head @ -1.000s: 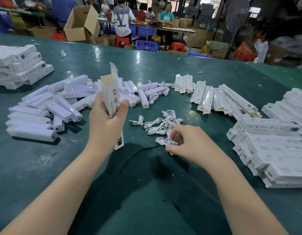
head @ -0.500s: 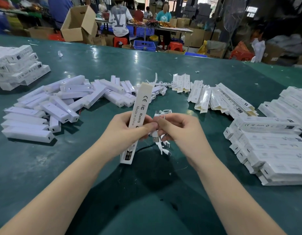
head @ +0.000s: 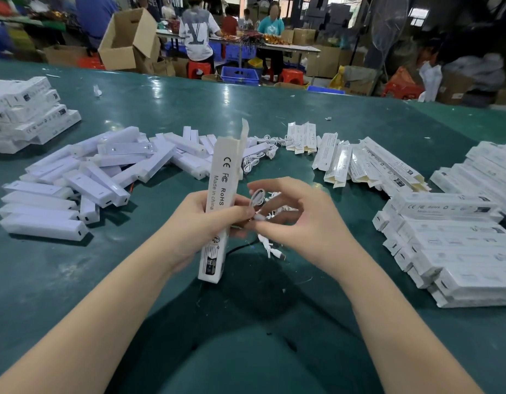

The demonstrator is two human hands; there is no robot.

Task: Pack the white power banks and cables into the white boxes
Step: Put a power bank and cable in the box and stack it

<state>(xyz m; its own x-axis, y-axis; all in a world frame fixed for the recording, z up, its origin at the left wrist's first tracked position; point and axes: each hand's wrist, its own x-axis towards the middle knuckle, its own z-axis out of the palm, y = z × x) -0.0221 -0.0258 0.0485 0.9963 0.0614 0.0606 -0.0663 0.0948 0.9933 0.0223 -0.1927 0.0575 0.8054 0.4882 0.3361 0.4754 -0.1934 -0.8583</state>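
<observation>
My left hand (head: 200, 223) grips a long white box (head: 222, 177) upright over the green table, its top flap open. Beside it my right hand (head: 300, 220) pinches a coiled white cable (head: 257, 198) close to the box's side. More loose cables (head: 270, 245) lie under my hands and further back (head: 256, 159). A heap of white power banks (head: 104, 169) covers the left of the table.
Flat unfolded boxes (head: 356, 163) lie at the back right. Closed boxes are stacked at the right (head: 456, 245) and the far left (head: 27, 109). The green table (head: 189, 103) ends at a far edge, with cardboard cartons and seated people beyond.
My right hand picked a cable from the pile and brought it up beside the box. My left hand moved the box to the middle and stood it more upright.
</observation>
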